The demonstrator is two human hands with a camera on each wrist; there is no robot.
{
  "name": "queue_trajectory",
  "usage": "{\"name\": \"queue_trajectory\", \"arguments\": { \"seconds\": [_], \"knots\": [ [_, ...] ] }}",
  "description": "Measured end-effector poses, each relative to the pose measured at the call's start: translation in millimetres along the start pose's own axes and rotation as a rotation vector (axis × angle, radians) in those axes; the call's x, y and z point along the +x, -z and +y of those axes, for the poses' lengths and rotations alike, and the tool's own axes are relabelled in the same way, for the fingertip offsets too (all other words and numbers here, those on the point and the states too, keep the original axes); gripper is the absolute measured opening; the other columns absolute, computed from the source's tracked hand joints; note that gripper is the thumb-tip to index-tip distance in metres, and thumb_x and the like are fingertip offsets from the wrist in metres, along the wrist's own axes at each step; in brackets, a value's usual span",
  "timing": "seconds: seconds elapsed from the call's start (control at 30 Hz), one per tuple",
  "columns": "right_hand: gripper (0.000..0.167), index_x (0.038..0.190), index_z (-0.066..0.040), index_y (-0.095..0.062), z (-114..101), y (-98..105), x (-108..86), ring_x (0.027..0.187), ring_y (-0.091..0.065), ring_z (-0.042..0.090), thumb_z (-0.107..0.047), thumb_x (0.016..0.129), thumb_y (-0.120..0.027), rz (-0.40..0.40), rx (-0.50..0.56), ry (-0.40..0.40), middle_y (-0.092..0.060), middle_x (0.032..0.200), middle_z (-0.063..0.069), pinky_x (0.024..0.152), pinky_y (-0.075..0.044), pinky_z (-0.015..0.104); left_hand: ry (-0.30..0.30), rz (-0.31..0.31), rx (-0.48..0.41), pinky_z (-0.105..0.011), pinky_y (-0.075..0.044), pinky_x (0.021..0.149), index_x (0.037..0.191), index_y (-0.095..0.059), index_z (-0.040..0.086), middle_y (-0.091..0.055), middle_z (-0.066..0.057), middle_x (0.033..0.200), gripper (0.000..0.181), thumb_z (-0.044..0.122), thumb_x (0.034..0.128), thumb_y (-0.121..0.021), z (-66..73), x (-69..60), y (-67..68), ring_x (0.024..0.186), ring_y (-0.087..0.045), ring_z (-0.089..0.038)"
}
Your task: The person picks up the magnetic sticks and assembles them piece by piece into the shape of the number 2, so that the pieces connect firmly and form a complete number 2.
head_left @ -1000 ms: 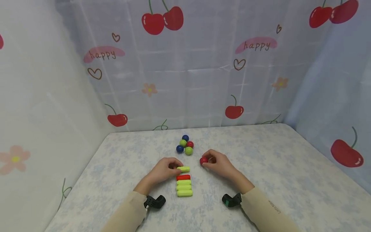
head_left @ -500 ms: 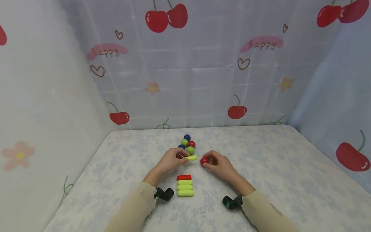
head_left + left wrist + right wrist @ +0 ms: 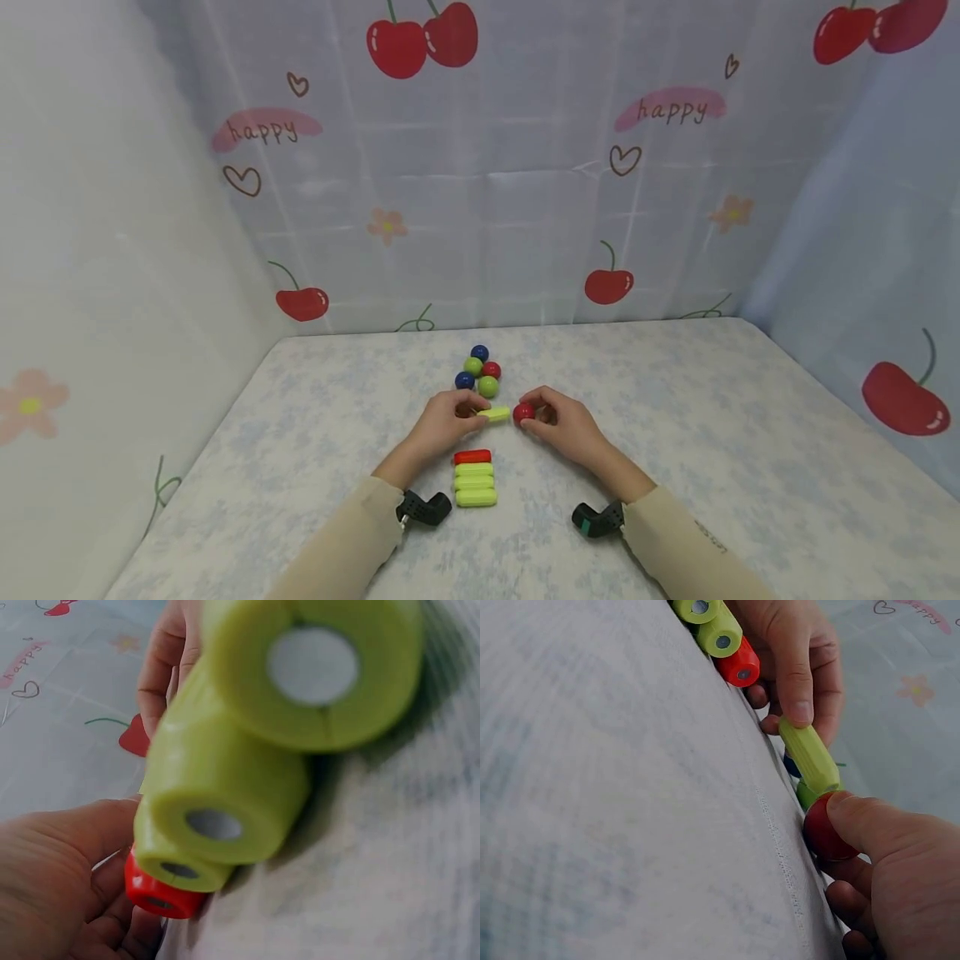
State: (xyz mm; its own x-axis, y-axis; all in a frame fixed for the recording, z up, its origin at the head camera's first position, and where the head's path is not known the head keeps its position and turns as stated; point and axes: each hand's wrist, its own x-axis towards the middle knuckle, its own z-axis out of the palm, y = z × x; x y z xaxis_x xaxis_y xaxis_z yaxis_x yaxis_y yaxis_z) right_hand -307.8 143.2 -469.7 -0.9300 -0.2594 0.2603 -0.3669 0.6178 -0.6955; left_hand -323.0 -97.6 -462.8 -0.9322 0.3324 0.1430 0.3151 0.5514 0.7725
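Between thumb and fingers, my left hand (image 3: 441, 423) pinches a yellow-green magnetic rod (image 3: 497, 414), its free end pointing right. My right hand (image 3: 567, 427) pinches a red ball (image 3: 522, 412) just right of that end. In the right wrist view the held rod (image 3: 811, 759) reaches the red ball (image 3: 826, 831); whether they touch I cannot tell for sure. Nearer me lies a row of rods side by side: a red rod (image 3: 472, 457) at the far end, then several yellow-green rods (image 3: 474, 482). Grey discs show in the rod ends in the left wrist view.
Behind the hands sits a cluster of balls: two blue balls (image 3: 480, 353), two green balls (image 3: 487, 386) and a red ball (image 3: 491, 370). The patterned tablecloth (image 3: 675, 400) ends at a printed curtain (image 3: 517, 233) at the back and sides.
My left hand has carried the yellow-green rod away from the row, forward and right, up to the red ball. The right hand keeps its pinch on the ball and has hardly moved.
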Motion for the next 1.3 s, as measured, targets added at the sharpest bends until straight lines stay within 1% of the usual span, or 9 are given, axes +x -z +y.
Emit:
{"name": "queue_trajectory", "arguments": {
  "seconds": [0.2,0.43,0.67,0.83,0.9,0.97,1.13,1.2,1.3],
  "knots": [
    [0.029,0.117,-0.021,-0.066,-0.1,-3.9,1.0,0.078,-0.056,0.008,-0.024,0.090,-0.076,-0.015,-0.002,-0.009,-0.069,0.097,-0.005,0.068,-0.046,0.023,0.002,-0.005,-0.004,-0.029,-0.052,0.078,0.107,-0.073,0.018,-0.070,0.000,0.099,0.016,0.020,0.0921,-0.073,-0.5,-4.3,-0.4,0.086,-0.060,-0.012],
    [0.030,0.118,-0.022,-0.066,-1.6,-3.6,2.6,0.078,-0.056,0.008,-0.024,0.090,-0.076,-0.013,-0.016,-0.026,-0.069,0.098,-0.005,0.068,-0.046,0.023,0.007,0.001,-0.010,-0.030,-0.052,0.079,0.107,-0.073,0.018,-0.070,0.001,0.101,0.015,0.020,0.0923,-0.073,2.1,-4.0,0.4,0.087,-0.060,-0.012],
    [0.030,0.118,-0.021,-0.066,-0.6,-3.2,1.3,0.077,-0.055,0.007,-0.024,0.090,-0.076,-0.011,-0.018,-0.011,-0.069,0.097,-0.005,0.067,-0.045,0.023,-0.001,0.007,-0.021,-0.029,-0.053,0.079,0.108,-0.073,0.016,-0.070,-0.001,0.104,0.016,0.021,0.0928,-0.072,1.3,-5.4,-0.5,0.090,-0.062,-0.013],
    [0.030,0.118,-0.021,-0.065,-0.9,-3.0,0.3,0.078,-0.056,0.006,-0.023,0.089,-0.076,-0.007,-0.024,-0.020,-0.070,0.102,-0.005,0.069,-0.046,0.022,0.047,0.032,-0.051,-0.028,-0.052,0.071,0.111,-0.072,0.016,-0.070,0.001,0.103,0.018,0.024,0.0953,-0.069,1.1,-3.7,1.9,0.086,-0.062,-0.013],
    [0.030,0.117,-0.022,-0.065,-1.2,-2.5,0.6,0.079,-0.057,0.006,-0.022,0.089,-0.077,0.000,-0.024,-0.027,-0.071,0.104,-0.005,0.069,-0.047,0.022,0.065,0.055,-0.070,-0.029,-0.051,0.067,0.112,-0.071,0.016,-0.069,0.000,0.103,0.018,0.024,0.0963,-0.067,0.4,-1.5,3.3,0.082,-0.061,-0.014],
    [0.030,0.116,-0.022,-0.065,-1.4,-2.4,1.2,0.079,-0.057,0.006,-0.022,0.089,-0.077,0.005,-0.022,-0.033,-0.071,0.105,-0.005,0.070,-0.047,0.022,0.075,0.093,-0.086,-0.029,-0.051,0.065,0.112,-0.071,0.017,-0.068,0.000,0.102,0.018,0.024,0.0963,-0.067,-1.2,0.6,4.6,0.080,-0.060,-0.015],
    [0.030,0.117,-0.022,-0.065,-1.5,-2.4,1.8,0.080,-0.056,0.008,-0.022,0.090,-0.076,-0.008,-0.012,-0.040,-0.069,0.104,-0.004,0.069,-0.046,0.023,0.077,0.249,-0.093,-0.027,-0.048,0.067,0.111,-0.071,0.017,-0.065,-0.001,0.101,0.017,0.020,0.0943,-0.070,-6.4,4.2,5.9,0.082,-0.056,-0.015],
    [0.030,0.117,-0.022,-0.065,-1.7,-2.0,1.7,0.081,-0.056,0.009,-0.022,0.090,-0.076,-0.010,-0.006,-0.047,-0.069,0.103,-0.004,0.069,-0.046,0.023,0.082,0.293,-0.086,-0.028,-0.048,0.069,0.114,-0.070,0.018,-0.063,-0.004,0.104,0.020,0.019,0.0937,-0.071,-8.0,6.1,6.3,0.085,-0.055,-0.017],
    [0.030,0.117,-0.022,-0.065,-1.5,-0.9,0.5,0.081,-0.055,0.009,-0.022,0.090,-0.076,-0.010,0.000,-0.058,-0.068,0.103,-0.004,0.070,-0.046,0.024,0.125,0.304,-0.093,-0.032,-0.050,0.077,0.124,-0.065,0.019,-0.059,-0.007,0.117,0.031,0.020,0.0934,-0.071,-9.0,9.7,6.8,0.095,-0.055,-0.020]
  ]
}}
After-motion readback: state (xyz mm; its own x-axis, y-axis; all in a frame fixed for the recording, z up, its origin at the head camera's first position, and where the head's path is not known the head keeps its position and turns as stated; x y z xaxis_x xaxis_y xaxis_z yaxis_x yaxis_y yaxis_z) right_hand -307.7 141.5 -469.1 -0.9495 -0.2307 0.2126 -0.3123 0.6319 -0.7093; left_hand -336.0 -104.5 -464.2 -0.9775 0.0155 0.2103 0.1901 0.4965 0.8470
